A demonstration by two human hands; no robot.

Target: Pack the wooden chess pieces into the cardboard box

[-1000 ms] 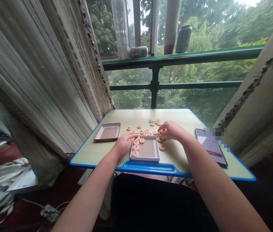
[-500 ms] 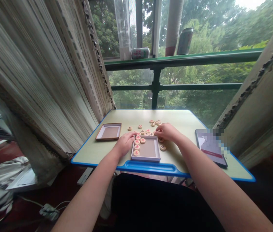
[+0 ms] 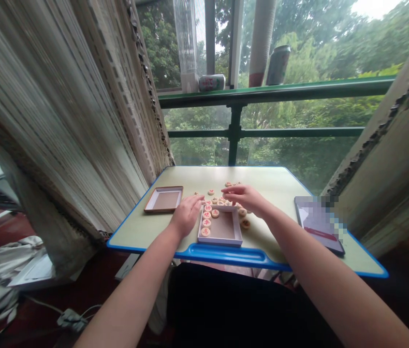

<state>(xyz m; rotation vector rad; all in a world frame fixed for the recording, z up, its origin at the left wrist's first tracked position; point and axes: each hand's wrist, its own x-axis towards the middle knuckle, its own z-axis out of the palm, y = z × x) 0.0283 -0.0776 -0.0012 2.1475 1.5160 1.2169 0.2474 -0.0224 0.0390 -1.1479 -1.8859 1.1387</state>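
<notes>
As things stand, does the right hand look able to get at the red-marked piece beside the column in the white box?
Likely yes: the right hand is near the white box, whose open top leaves the red-marked piece uncovered. Whether the hand holds another is unclear.

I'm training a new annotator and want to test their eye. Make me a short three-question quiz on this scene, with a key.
1. Along which wall of the pale box do most of the round pieces inside it line up, as the wearer sees it?
2. True or false: the left hand is nearer than the right hand to the brown-edged tray.
3. What colour is the edging of the table? A) red B) blue C) yellow

Key
1. The left wall.
2. True.
3. B
</notes>
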